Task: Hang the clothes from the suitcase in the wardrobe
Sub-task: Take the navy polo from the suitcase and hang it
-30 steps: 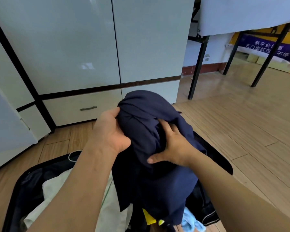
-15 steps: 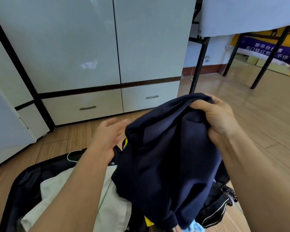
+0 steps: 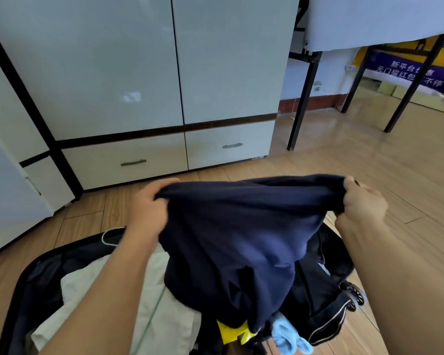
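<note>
Stretching between both hands, the navy garment (image 3: 241,226) now hangs spread above the open suitcase (image 3: 31,283), where half a second ago it was a bundle held by the right hand alone. The left hand (image 3: 149,203) has come back to pinch its left top edge; the right hand (image 3: 364,201) grips the right. That suggests it is being opened out before hanging. Its cloth looks soft, dark and creased. Beyond it, the wardrobe (image 3: 139,73) doors stand closed.
</note>
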The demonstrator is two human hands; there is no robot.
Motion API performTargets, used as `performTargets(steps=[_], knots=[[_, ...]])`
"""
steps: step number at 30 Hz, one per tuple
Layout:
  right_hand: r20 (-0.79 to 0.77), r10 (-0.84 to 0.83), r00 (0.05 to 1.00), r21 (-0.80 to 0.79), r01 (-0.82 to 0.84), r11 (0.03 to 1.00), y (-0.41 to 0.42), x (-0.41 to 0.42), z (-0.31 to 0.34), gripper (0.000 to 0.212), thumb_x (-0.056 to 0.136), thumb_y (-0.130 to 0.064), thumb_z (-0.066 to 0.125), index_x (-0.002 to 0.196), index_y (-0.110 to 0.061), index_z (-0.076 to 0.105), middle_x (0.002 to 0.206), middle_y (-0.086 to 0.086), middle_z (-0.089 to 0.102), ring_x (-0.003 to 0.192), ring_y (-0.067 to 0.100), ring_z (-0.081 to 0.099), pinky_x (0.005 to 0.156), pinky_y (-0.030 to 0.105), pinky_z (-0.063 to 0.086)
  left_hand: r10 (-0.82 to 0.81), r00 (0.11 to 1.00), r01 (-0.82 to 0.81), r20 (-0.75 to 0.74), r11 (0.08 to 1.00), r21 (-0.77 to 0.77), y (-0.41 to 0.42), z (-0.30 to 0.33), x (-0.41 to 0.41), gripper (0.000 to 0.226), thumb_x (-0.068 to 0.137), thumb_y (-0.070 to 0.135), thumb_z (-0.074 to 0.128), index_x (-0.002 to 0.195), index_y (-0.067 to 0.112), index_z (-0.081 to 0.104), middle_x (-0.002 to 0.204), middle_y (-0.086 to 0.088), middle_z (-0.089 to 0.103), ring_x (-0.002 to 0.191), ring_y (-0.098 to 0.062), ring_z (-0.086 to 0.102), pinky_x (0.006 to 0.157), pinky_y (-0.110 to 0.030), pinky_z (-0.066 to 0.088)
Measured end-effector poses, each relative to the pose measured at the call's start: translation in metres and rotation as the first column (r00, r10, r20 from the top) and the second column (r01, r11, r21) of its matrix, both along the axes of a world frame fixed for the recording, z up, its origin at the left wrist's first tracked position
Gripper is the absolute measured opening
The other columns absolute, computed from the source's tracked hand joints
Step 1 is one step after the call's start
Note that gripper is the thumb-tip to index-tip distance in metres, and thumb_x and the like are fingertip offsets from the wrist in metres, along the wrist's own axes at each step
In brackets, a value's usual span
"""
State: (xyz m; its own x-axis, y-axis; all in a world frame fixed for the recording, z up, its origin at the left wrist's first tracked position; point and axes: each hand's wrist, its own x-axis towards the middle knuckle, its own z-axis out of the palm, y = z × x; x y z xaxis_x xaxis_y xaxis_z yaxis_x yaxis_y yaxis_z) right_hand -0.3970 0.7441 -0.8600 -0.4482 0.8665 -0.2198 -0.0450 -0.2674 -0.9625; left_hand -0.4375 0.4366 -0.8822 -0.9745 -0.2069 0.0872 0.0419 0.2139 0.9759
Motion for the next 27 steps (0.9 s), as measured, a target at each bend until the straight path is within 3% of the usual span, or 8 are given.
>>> performTargets(steps=[6,9,11,14,16,19,22,27], knots=[[0.703,-0.04,0.71,0.429,-0.378,0.82,-0.015,0.018,-0.044,0.055,0.078,-0.009,0.059,0.132,-0.009,0.047,0.135,0.021,0.043,0.121,0.038,0.044,0.098,0.044,0.042,-0.389,0.902,0.384,0.189,0.921,0.064,-0.007,0.014,0.025,0.033,0.075,-0.003,0.039,0.064,0.011,0.067,0.061,-0.001,0.061,0.062,-0.019,0.053,0.054,-0.027,0.04],[0.487,0.229,0.843,0.649,-0.524,0.551,-0.051,0.012,-0.03,0.046,0.081,-0.014,0.061,0.126,-0.014,0.054,0.128,0.01,0.053,0.121,0.027,0.047,0.101,0.035,0.036,-0.566,0.664,0.708,0.488,0.687,-0.166,0.015,0.011,0.035,0.036,0.089,0.017,0.045,0.073,0.016,0.078,0.071,0.007,0.071,0.079,-0.015,0.064,0.081,-0.027,0.049],[0.636,0.48,0.604,0.56,-0.79,0.251,-0.073,0.011,-0.032,0.056,0.078,-0.024,0.068,0.132,-0.022,0.051,0.13,0.0,0.054,0.125,0.02,0.048,0.104,0.034,0.037,-0.455,0.66,0.738,0.597,0.539,-0.405,0.028,0.0,0.036,0.039,0.094,0.038,0.048,0.074,0.02,0.077,0.057,0.008,0.063,0.072,-0.012,0.061,0.081,-0.027,0.048],[0.937,0.152,0.315,0.336,-0.931,-0.143,-0.092,0.015,-0.057,0.061,0.085,-0.042,0.064,0.14,-0.032,0.041,0.138,-0.006,0.046,0.134,0.019,0.035,0.113,0.047,0.021,-0.385,0.753,0.643,0.534,0.253,-0.723,0.04,-0.01,0.04,0.025,0.087,0.045,0.061,0.094,0.023,0.071,0.086,0.007,0.065,0.085,-0.013,0.061,0.077,-0.028,0.05],[0.91,0.187,0.369,0.393,-0.913,-0.109,-0.091,0.019,-0.061,0.025,0.094,-0.041,0.053,0.114,-0.027,0.06,0.105,-0.006,0.061,0.109,0.016,0.054,0.099,0.032,0.033,-0.327,0.794,0.595,0.512,0.25,-0.763,0.04,-0.014,0.044,0.036,0.082,0.044,0.067,0.11,0.024,0.06,0.103,0.006,0.059,0.091,-0.014,0.057,0.076,-0.029,0.047],[0.704,0.566,0.429,0.381,-0.901,0.209,-0.083,0.013,-0.036,0.025,0.094,-0.03,0.058,0.078,-0.014,0.065,0.066,-0.006,0.056,0.064,0.008,0.053,0.057,0.012,0.036,-0.293,0.841,0.539,0.455,0.388,-0.748,0.04,-0.022,0.041,0.074,0.074,0.049,0.074,0.134,0.022,0.04,0.127,0.0,0.05,0.111,-0.022,0.054,0.091,-0.037,0.049],[0.245,0.763,0.598,0.06,-0.795,0.603,-0.081,0.007,0.005,0.025,0.092,-0.026,0.06,0.088,-0.003,0.07,0.082,0.008,0.073,0.082,0.022,0.068,0.076,0.031,0.052,-0.307,0.851,0.526,0.427,0.478,-0.703,0.043,-0.021,0.038,0.11,0.066,0.054,0.078,0.149,0.036,0.009,0.149,-0.006,0.025,0.134,-0.029,0.034,0.104,-0.046,0.041],[-0.142,0.609,0.78,-0.165,-0.625,0.763,-0.085,0.0,0.043,0.015,0.09,-0.019,0.058,0.079,-0.013,0.066,0.065,-0.002,0.069,0.066,0.015,0.064,0.07,0.031,0.052,-0.355,0.934,0.242,0.037,0.555,-0.796,0.059,-0.017,0.034,0.045,0.087,0.011,0.052,0.129,0.026,0.056,0.148,0.003,0.04,0.133,-0.026,0.038,0.099,-0.045,0.044]])
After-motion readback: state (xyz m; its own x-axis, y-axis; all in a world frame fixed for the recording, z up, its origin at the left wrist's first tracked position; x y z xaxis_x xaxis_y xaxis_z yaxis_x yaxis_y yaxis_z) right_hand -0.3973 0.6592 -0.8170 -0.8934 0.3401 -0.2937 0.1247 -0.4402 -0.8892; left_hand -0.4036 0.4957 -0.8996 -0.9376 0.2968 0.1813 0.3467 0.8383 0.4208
